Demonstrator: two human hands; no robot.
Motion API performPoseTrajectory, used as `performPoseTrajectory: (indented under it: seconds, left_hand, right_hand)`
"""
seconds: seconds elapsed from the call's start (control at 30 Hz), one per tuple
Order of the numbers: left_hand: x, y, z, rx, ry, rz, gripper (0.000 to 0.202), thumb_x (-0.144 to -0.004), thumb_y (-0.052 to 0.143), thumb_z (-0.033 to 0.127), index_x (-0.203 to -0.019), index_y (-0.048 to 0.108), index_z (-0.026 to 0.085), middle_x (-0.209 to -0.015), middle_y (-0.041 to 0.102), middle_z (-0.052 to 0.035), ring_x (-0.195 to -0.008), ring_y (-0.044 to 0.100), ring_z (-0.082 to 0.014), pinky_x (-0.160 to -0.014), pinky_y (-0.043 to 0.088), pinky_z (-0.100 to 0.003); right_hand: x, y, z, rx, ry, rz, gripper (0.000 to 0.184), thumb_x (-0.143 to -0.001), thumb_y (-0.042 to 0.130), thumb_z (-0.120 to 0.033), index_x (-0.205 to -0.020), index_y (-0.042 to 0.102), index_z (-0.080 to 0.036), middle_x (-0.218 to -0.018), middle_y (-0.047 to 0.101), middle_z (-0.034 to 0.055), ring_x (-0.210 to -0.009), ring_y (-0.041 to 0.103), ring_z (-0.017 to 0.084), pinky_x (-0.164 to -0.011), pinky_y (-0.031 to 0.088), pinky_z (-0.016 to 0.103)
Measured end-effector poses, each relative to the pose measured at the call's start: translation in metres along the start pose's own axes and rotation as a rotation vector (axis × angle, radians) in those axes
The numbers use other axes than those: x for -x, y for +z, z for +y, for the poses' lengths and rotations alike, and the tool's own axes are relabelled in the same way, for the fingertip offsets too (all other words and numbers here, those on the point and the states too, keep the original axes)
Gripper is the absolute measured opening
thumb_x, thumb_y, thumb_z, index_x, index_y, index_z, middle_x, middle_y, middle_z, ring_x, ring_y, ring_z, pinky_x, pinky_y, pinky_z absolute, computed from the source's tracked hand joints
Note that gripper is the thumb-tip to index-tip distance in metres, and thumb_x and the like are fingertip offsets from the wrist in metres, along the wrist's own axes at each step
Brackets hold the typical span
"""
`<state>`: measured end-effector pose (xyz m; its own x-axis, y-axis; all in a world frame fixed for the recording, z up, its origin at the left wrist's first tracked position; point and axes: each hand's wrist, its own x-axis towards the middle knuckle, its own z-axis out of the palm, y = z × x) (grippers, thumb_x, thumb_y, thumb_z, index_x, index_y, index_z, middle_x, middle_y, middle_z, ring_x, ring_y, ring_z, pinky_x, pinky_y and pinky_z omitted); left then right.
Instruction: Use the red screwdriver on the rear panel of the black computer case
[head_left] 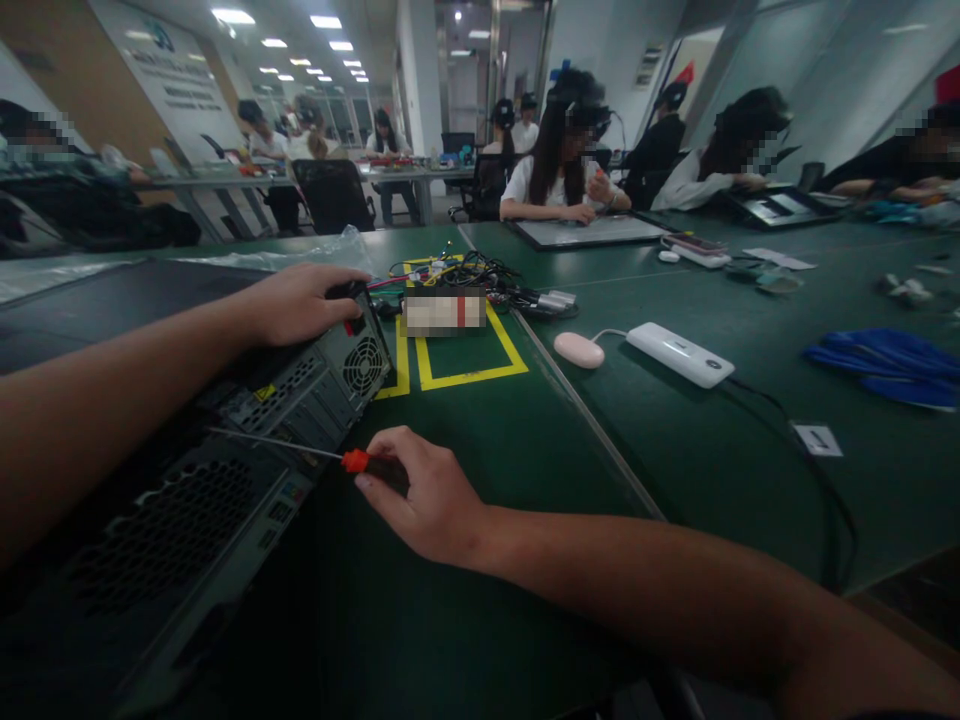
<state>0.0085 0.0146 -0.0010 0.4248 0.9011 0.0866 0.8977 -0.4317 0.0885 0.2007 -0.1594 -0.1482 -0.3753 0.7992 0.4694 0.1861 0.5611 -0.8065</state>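
A black desktop computer case [172, 480] lies at the left, its rear panel with ports, slot covers and a round fan grille turned toward the right. My left hand [304, 300] grips the far corner of this case, fingers over the edge and thumb near the power socket. In my right hand [431, 495] is a screwdriver [356, 461] with a red and dark handle, fingers wrapped around it. The long thin shaft points left across the rear panel. Its tip is at the case's edge; whether it sits in a screw I cannot make out.
Behind the case lie a tangle of cables [480, 270] and a blurred pale box [444, 312] by yellow tape [472, 378]. Rightward are a pink mouse-like object [579, 350], a white power bank [679, 354], its black cable and blue cloth [885, 365]. Several people sit beyond.
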Motion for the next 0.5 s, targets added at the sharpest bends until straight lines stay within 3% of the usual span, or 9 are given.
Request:
performPoseTrajectory:
  seconds: [0.5]
  left_hand:
    - [-0.0002,-0.0002,0.0004,-0.006,-0.003,-0.005,0.079,-0.088,0.043,0.05,-0.156,0.056,0.012,-0.155,0.063,-0.0185,-0.142,0.058,-0.0388,-0.12,0.043,-0.056]
  right_hand:
    - [-0.0006,-0.001,-0.0017,-0.02,0.024,-0.011,0.018,-0.102,0.064,-0.035,-0.114,0.058,-0.023,-0.104,0.07,0.0043,-0.087,0.068,0.018,-0.08,0.057,0.034]
